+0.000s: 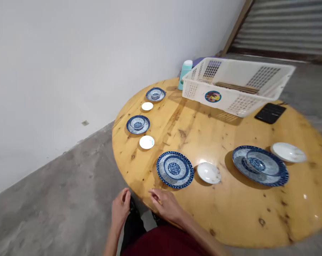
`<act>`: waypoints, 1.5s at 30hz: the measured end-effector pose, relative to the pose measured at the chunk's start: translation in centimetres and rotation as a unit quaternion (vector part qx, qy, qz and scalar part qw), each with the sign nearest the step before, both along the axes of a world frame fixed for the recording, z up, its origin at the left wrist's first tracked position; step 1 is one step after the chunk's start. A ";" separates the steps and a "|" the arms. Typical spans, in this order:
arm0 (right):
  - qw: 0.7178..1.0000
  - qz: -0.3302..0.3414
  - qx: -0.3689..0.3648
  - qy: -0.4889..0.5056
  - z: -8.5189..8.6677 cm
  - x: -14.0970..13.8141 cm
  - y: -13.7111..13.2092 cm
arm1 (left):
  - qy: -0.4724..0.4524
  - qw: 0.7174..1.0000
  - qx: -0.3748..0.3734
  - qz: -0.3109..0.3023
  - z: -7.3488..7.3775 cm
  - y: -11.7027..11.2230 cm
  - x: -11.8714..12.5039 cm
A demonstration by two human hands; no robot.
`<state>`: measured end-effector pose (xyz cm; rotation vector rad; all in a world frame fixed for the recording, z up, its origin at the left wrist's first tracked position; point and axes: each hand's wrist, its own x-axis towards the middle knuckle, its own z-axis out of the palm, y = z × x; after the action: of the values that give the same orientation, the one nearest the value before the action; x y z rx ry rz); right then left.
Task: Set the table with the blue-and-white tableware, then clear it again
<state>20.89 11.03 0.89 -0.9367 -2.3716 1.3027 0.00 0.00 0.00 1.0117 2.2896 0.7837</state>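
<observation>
My left hand hangs just off the near left edge of the round wooden table. Its fingers are curled in, and nothing shows in them. My right hand is at the table's near edge, loosely curled, with no object visible in it. Closest to it is a blue-patterned plate with a matching bowl on it. A small white dish sits to the right of that plate. Farther right, another blue plate bears a bowl, beside a white dish.
Along the left side stand two more blue plates with bowls, and two white dishes. A white plastic basket holding chopsticks, a turquoise bottle and a black phone-like object are at the back.
</observation>
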 end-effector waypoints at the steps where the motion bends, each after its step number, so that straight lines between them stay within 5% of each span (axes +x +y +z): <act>1: 0.999 -0.030 -0.013 -0.002 -0.4 0.3 0.0 | 0.004 1.000 0.010 -0.018 0.4 2.0 -0.8; 5: 0.985 -0.156 -0.072 0.008 -2.4 -0.2 -0.1 | -0.005 0.996 0.038 -0.076 0.8 8.4 -3.0; 9: 0.967 -0.235 -0.092 0.022 -3.5 -4.6 0.6 | -0.020 0.985 0.040 -0.165 -0.1 11.8 -6.4; 13: 0.955 -0.272 -0.121 0.004 -3.2 -11.7 1.8 | -0.014 0.975 0.023 -0.220 -0.7 13.8 -13.4; 17: 0.940 -0.308 -0.145 -0.005 -2.4 -18.5 2.2 | -0.041 0.979 0.015 -0.198 -1.3 16.1 -22.1; 23: 0.930 -0.335 -0.142 -0.052 -2.1 -23.5 1.9 | -0.055 0.981 0.007 -0.184 -2.5 20.7 -30.1; 29: 0.921 -0.370 -0.119 -0.031 -2.7 -23.3 3.5 | -0.079 0.976 0.051 -0.198 -2.3 25.5 -30.9; 37: 0.913 -0.397 -0.095 -0.024 -3.5 -22.8 5.5 | -0.094 0.968 0.081 -0.216 -0.2 32.4 -30.2; 41: 0.897 -0.432 -0.087 -0.021 -4.2 -23.8 6.7 | -0.091 0.959 0.087 -0.255 0.2 40.0 -30.3; 45: 0.855 -0.508 -0.104 -0.025 -5.4 -25.8 8.6 | -0.087 0.942 0.092 -0.312 0.3 50.4 -30.3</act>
<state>-4.96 19.64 -4.48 -1.9158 -1.3138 1.0451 -30.30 50.44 0.29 1.5720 1.6150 0.7752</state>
